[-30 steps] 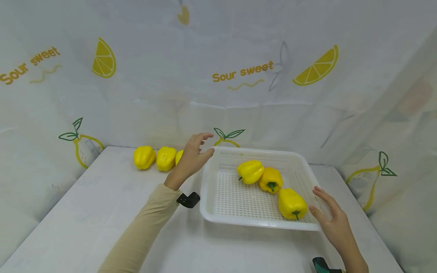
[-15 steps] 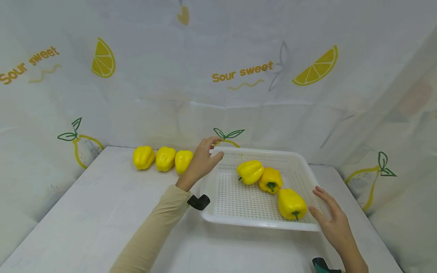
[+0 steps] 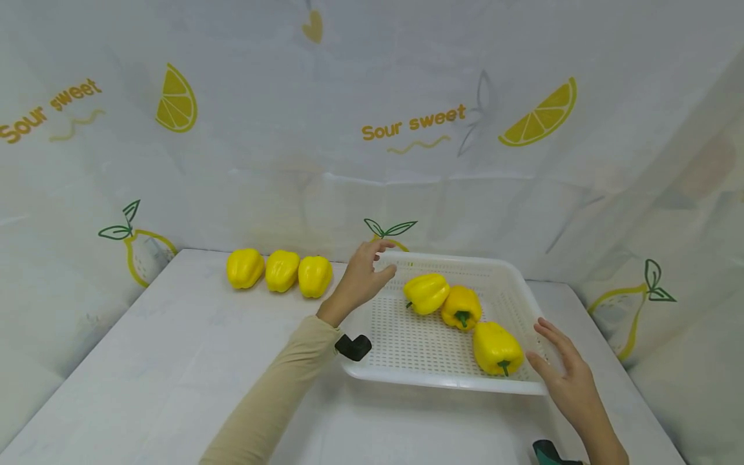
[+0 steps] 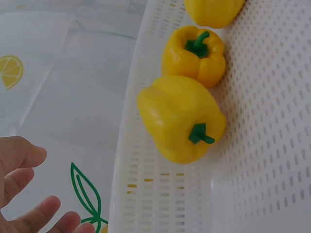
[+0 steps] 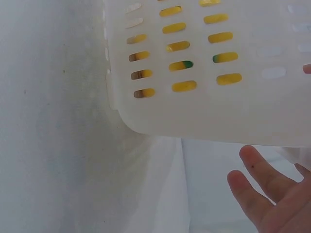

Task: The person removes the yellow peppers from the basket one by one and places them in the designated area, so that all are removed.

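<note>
A white perforated basket (image 3: 407,374) holds three yellow bell peppers: one at the back (image 3: 427,293), a deeper yellow one (image 3: 461,307) beside it, and one near the front right (image 3: 497,348). Over the basket's back-left part is my left hand (image 3: 361,278), fingers loosely bent and holding nothing. My right hand (image 3: 572,381) stands at the basket's right rim, fingers spread; whether it touches the rim I cannot tell. In the left wrist view the peppers (image 4: 182,119) lie near the basket wall, away from the fingers. Yellow shows through the basket's slots (image 5: 184,86) in the right wrist view.
Three more yellow peppers stand in a row left of the basket, at the table's back edge: left (image 3: 245,268), middle (image 3: 282,270) and right (image 3: 315,276). Behind the white table (image 3: 174,361) hangs a pale curtain (image 3: 279,148) with lemon prints.
My left hand has moved right, from the basket's left rim to over its back-left part, uncovering the third pepper of the row. My right hand and the basket have hardly moved.
</note>
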### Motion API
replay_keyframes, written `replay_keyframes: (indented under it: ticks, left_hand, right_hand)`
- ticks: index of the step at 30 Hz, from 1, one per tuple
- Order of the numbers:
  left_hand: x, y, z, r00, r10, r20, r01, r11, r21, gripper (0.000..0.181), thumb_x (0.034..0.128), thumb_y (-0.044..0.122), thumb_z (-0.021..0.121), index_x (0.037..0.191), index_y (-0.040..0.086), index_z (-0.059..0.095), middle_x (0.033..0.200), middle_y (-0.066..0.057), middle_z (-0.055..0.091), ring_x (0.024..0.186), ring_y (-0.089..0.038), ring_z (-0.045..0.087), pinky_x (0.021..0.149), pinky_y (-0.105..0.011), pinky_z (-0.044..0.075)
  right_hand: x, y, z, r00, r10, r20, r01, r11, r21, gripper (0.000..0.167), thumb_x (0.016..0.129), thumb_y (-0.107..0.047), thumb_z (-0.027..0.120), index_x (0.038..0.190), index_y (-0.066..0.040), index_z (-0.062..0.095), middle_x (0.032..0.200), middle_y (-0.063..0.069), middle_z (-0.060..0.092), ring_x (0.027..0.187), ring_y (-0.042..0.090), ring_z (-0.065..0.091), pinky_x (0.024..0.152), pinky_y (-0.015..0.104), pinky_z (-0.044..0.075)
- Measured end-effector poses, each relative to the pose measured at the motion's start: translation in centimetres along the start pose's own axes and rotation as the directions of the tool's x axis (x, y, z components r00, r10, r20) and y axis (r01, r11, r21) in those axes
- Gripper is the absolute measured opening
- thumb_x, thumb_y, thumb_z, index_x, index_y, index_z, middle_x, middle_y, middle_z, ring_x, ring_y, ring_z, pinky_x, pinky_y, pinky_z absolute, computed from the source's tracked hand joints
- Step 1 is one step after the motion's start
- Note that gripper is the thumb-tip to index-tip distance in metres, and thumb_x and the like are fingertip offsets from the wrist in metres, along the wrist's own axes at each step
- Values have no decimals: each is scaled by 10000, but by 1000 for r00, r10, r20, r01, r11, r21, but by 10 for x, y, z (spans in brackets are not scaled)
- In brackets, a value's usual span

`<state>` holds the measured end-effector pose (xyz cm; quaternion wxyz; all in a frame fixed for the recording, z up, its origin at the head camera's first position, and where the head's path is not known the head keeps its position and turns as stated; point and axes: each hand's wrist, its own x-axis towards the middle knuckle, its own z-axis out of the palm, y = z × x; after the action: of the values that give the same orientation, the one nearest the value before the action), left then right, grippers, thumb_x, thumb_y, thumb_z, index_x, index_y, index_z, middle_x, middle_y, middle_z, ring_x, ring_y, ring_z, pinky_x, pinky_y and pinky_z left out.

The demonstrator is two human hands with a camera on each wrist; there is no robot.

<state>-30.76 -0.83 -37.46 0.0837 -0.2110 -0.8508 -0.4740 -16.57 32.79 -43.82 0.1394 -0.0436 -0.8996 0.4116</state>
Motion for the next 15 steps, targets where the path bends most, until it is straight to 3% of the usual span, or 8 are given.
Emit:
replay_keyframes:
  ticks: [8,15]
  left_hand:
    - [3,-1,15,996,-57,68,58,998,-25,432,938,173,603,1358,95,540,1374,-204,510,1217,-381,524,1010,-488,470]
    - [4,-5,30,989,-66,133,70,997,-23,452,951,177,603,1388,94,522,1398,-222,494,1240,-416,511,1014,-517,463]
  right_hand:
    - [1,0,-1,1000,14,18,-14,1000,8,567,987,-143,583,1496,-5,376,1642,177,203,1491,465,155,1082,742,225]
    - [1,2,-1,999,29,38,-30,999,21,593,992,-163,582,1519,-28,347,1656,141,173,1500,450,142,1076,740,239]
